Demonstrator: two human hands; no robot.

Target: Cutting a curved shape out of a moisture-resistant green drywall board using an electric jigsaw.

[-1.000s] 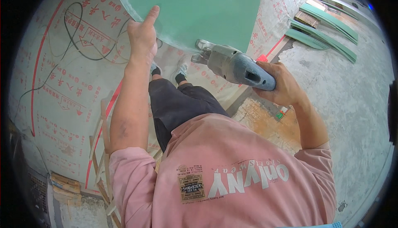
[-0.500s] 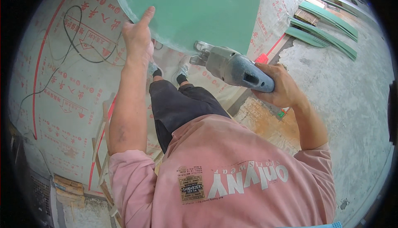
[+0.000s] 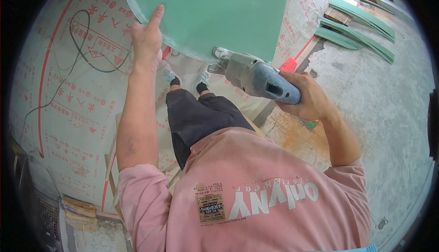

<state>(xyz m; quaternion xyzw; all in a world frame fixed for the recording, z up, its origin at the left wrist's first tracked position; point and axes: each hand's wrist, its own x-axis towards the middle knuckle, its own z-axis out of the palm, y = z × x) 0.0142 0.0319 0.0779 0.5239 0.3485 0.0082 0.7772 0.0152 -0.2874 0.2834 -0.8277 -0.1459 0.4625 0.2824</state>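
A green board (image 3: 215, 14) with a curved, dusty left edge fills the upper middle of the head view. My left hand (image 3: 147, 39) grips that curved edge, thumb laid on top and fingers hidden underneath. In my right hand (image 3: 308, 94) is a dusty grey-blue jigsaw (image 3: 258, 78), held by its rear body. The jigsaw's metal front meets the board's near edge, where the curve runs toward the right. Its blade cannot be made out.
Printed protective sheeting (image 3: 68, 96) covers the floor at left, with a looping dark cable (image 3: 75, 59) on it. Cut green strips (image 3: 361, 18) lie at far right on bare concrete (image 3: 379, 114). My shoes (image 3: 200, 81) stand below the board. Wooden pieces (image 3: 78, 206) lie at lower left.
The board and my left hand have shifted slightly to the left. My right hand and the jigsaw keep nearly the same place at the near edge.
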